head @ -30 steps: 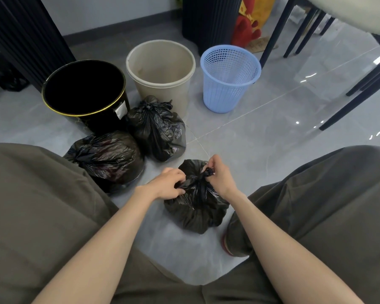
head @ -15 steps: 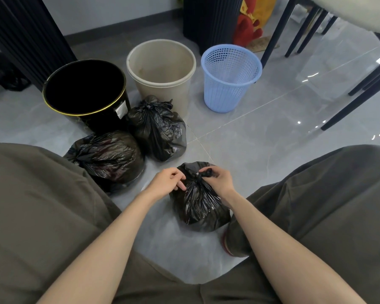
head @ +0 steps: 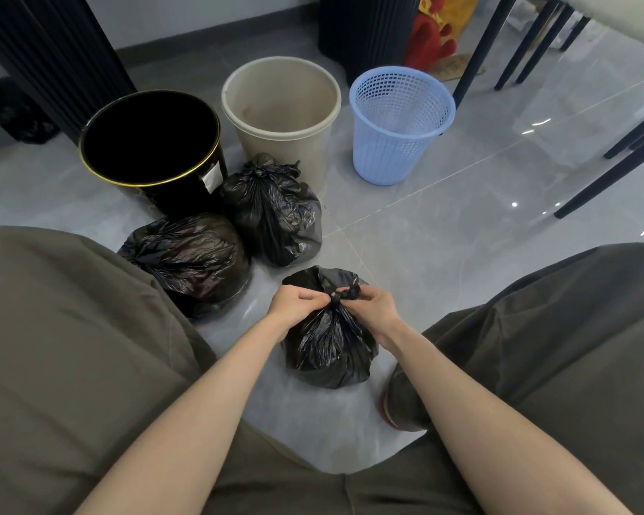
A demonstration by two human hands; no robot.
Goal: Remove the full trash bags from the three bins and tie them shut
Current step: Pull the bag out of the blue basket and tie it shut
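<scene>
A second ago both hands were bunched over the gathered neck of the near bag (head: 328, 347). Now a small knot (head: 346, 292) shows between them. The left hand (head: 296, 304) pinches the neck just under it, and the right hand (head: 378, 308) pinches the tail. The bag stands on the floor between the knees, just near of the other two bags (head: 276, 217). Probably the last tie is being drawn tight.
</scene>
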